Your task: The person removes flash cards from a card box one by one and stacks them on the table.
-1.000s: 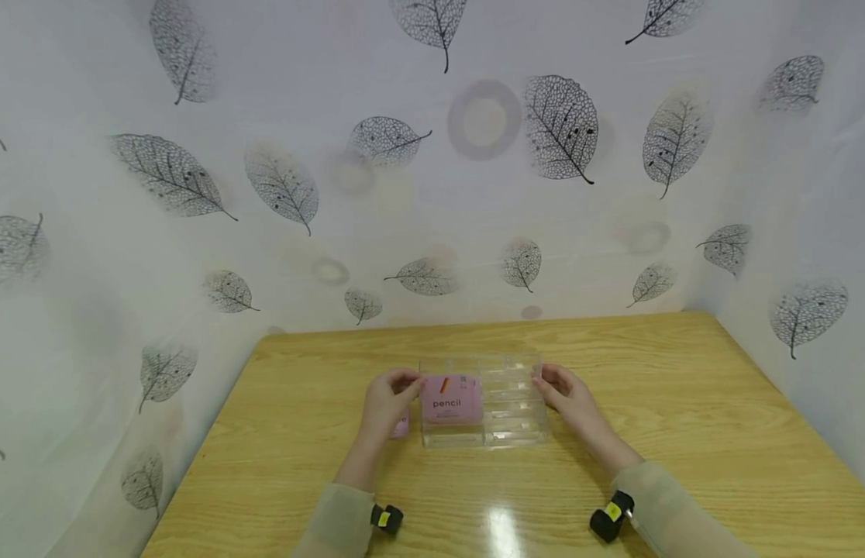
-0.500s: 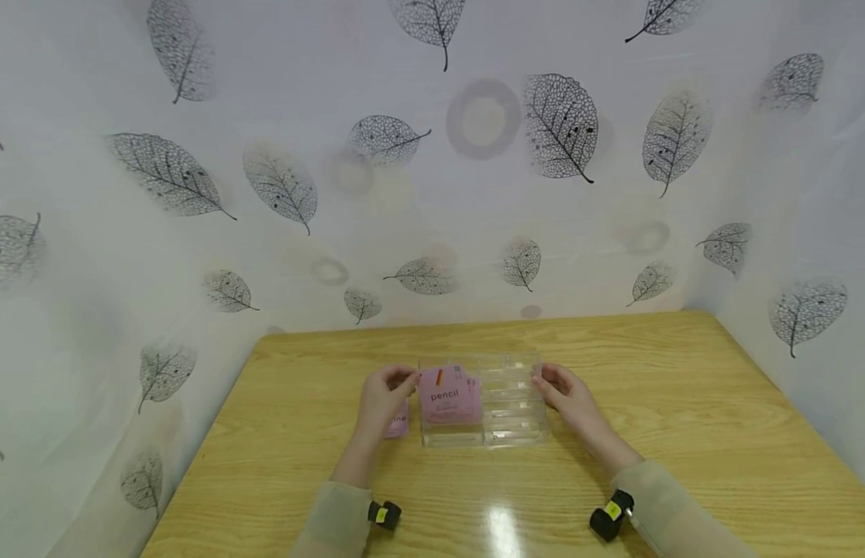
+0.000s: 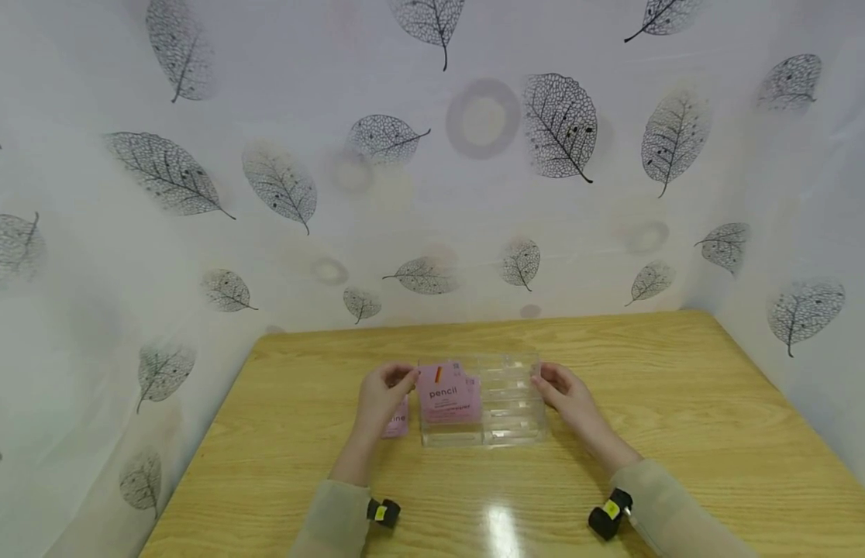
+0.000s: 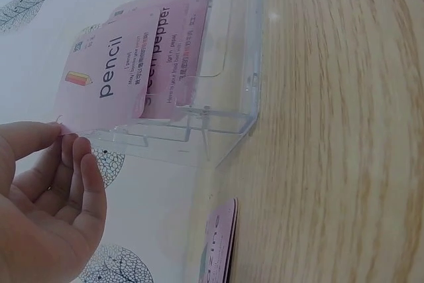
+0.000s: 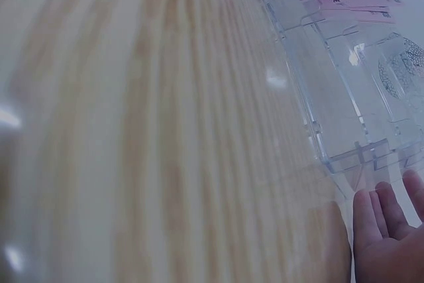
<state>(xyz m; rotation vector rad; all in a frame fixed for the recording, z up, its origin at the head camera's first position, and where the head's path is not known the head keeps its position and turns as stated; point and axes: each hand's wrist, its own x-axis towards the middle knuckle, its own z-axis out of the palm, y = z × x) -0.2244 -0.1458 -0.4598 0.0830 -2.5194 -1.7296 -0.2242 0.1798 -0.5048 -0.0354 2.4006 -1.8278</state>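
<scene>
Between thumb and index finger, my left hand (image 3: 380, 397) pinches the upper left corner of a pink flashcard (image 4: 99, 87) printed "pencil". That card is tilted and overlaps another pink flashcard (image 4: 189, 57) reading "green pepper", which leans in the left side of a clear plastic display rack (image 3: 514, 407). Several clear tiers run down the rack's right side. At the rack's right edge, my right hand (image 3: 570, 399) holds on, thumb in front and fingers behind. Beside the left wrist lies a small stack of pink cards (image 4: 217, 243), the top one partly reading "zine".
Under everything is a wood-grain table (image 3: 684, 403). A white curtain (image 3: 474, 201) with a leaf print hangs behind it and along both sides. Each wrist wears a small black camera (image 3: 384, 512).
My left hand has drawn the pencil card up and slightly left, tilting it, so the green pepper card behind it shows. The right hand and the rack have stayed in place.
</scene>
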